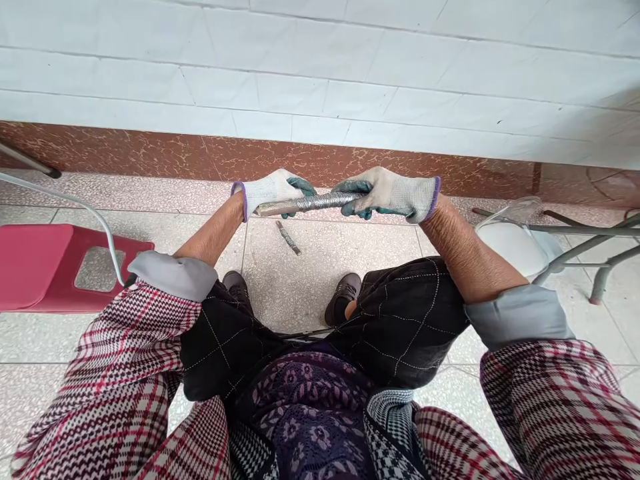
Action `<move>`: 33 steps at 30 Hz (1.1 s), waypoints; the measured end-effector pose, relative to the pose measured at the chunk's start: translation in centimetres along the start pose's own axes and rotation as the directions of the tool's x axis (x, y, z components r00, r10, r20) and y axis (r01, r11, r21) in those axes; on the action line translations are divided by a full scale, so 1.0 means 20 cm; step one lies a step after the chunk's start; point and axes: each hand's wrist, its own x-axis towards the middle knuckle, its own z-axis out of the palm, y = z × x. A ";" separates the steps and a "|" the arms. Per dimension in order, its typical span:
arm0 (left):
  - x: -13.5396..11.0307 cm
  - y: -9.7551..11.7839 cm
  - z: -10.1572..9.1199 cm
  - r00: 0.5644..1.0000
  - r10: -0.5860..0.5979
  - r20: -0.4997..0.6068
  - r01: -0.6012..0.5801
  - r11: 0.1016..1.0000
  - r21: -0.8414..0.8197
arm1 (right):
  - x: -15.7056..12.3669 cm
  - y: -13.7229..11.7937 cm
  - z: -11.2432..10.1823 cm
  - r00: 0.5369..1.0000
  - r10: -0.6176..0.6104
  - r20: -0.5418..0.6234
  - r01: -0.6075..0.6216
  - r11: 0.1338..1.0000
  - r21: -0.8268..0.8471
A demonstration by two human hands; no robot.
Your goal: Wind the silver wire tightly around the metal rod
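Note:
In front of me I hold a wire-wrapped stick (327,201) roughly level, above the floor between my feet. Its left end is a bare, greyish-brown length, while shiny silvery wire is wound round the middle. My left hand (280,189), in a white knit glove with green-coated fingers, is closed round the bare part. Farther along, my right hand (383,191) in a matching glove grips the wound part and hides the right end. A short, thin piece (289,238) with a similar wound look lies on the floor below.
A red plastic stool (35,267) stands at the left, with a pale curved tube (95,217) across it. At the right are metal legs (580,253) and a whitish round container (515,247). A tiled wall (300,60) rises ahead above a reddish-brown skirting (165,155).

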 end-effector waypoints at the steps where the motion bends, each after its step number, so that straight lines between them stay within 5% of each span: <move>1: 0.00 0.00 0.00 1.000 -0.010 0.018 0.010 0.999 -0.038 | 0.00 -0.01 0.00 1.000 -0.024 -0.003 0.024 1.000 0.001; 12: -0.01 -0.02 0.02 0.996 0.052 0.068 -0.030 0.957 -0.289 | -0.01 0.02 -0.01 0.989 -0.100 -0.106 0.101 0.995 0.006; 17: -0.11 0.07 0.01 0.965 0.247 0.094 -0.195 0.905 -0.378 | 0.00 0.02 -0.03 0.984 -0.076 -0.162 0.096 0.988 0.119; 23: -0.10 0.10 0.02 0.933 0.325 -0.154 -0.359 0.824 -0.438 | 0.05 0.07 0.02 0.980 -0.087 -0.181 0.139 0.946 0.292; 28: -0.09 0.09 0.02 0.926 0.307 -0.218 -0.373 0.830 -0.414 | 0.09 0.03 0.05 0.973 -0.231 -0.007 0.203 0.838 0.506; 33: -0.13 0.12 0.00 0.913 0.278 -0.297 -0.385 0.826 -0.411 | 0.20 -0.03 0.05 0.967 -0.256 -0.022 0.218 0.775 0.593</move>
